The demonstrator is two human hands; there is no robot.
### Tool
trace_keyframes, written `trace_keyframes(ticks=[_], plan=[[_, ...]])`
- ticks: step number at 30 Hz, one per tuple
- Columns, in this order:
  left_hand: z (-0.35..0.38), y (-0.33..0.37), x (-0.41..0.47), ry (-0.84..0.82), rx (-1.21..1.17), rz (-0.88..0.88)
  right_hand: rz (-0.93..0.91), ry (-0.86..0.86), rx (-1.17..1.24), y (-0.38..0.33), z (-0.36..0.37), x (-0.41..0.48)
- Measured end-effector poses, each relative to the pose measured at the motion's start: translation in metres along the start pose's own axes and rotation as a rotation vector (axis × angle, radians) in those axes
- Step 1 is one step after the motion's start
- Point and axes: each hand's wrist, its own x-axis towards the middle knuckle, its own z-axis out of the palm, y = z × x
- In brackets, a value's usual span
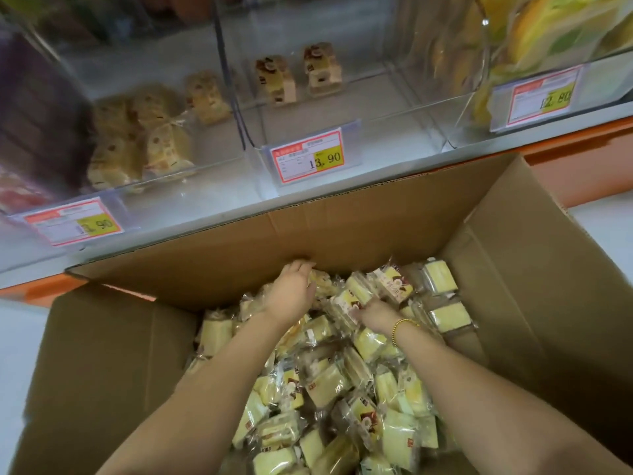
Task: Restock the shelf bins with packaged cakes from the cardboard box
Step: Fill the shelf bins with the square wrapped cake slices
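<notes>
Left hand lies nearly flat, holding nothing, on the packaged cakes heaped in the cardboard box, near its far wall; right hand digs among them, grip unclear. Packs seem light, soft, slippery: take them gently by the sides.

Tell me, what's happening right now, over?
Left hand and right hand both down among packaged cakes in cardboard box, grip unclear. Middle bin holds two cakes. Box flap stands before shelf.
</notes>
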Motion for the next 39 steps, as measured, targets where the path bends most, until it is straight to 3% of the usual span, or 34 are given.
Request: trace_keyframes(ticks=[3, 7, 13, 18, 20, 26, 28, 31, 34, 37, 39], plan=[[0.011, 0.003, 0.018, -0.062, 0.065, -0.046, -0.021, 0.049, 0.021, 0.008, 0.007, 0.008], [0.032, 0.018, 0.017, -0.055, 0.110, 0.065, -0.069, 0.083, 0.084, 0.019, 0.014, 0.010], [0.045, 0.013, 0.018, -0.065, 0.221, -0.023, -0.072, 0.002, 0.057, 0.020, 0.017, 0.012], [0.033, 0.026, 0.023, -0.358, 0.386, 0.111, -0.179, -0.027, -0.165, 0.020, 0.011, 0.008], [0.025, 0.030, 0.025, -0.492, 0.316, 0.099, -0.239, -0.032, -0.170, 0.020, 0.004, 0.004], [-0.003, 0.054, 0.020, -0.787, -0.202, -0.098, -0.378, -0.178, -0.037, 0.025, -0.032, -0.007], [-0.011, 0.058, 0.017, -0.749, -0.245, -0.131, -0.416, -0.195, 0.036, 0.024, -0.045, -0.011], [-0.011, 0.057, 0.013, -0.556, -0.187, -0.154, -0.435, -0.156, 0.175, 0.019, -0.061, -0.018], [-0.009, 0.053, 0.005, -0.487, -0.364, -0.272, -0.415, -0.078, 0.368, 0.020, -0.072, -0.014], [-0.008, 0.041, -0.002, -0.417, -0.583, -0.426, -0.101, 0.245, 0.670, 0.037, -0.075, 0.010], [-0.009, 0.033, -0.007, -0.357, -0.743, -0.510, 0.148, 0.233, 0.767, 0.048, -0.071, 0.021]])
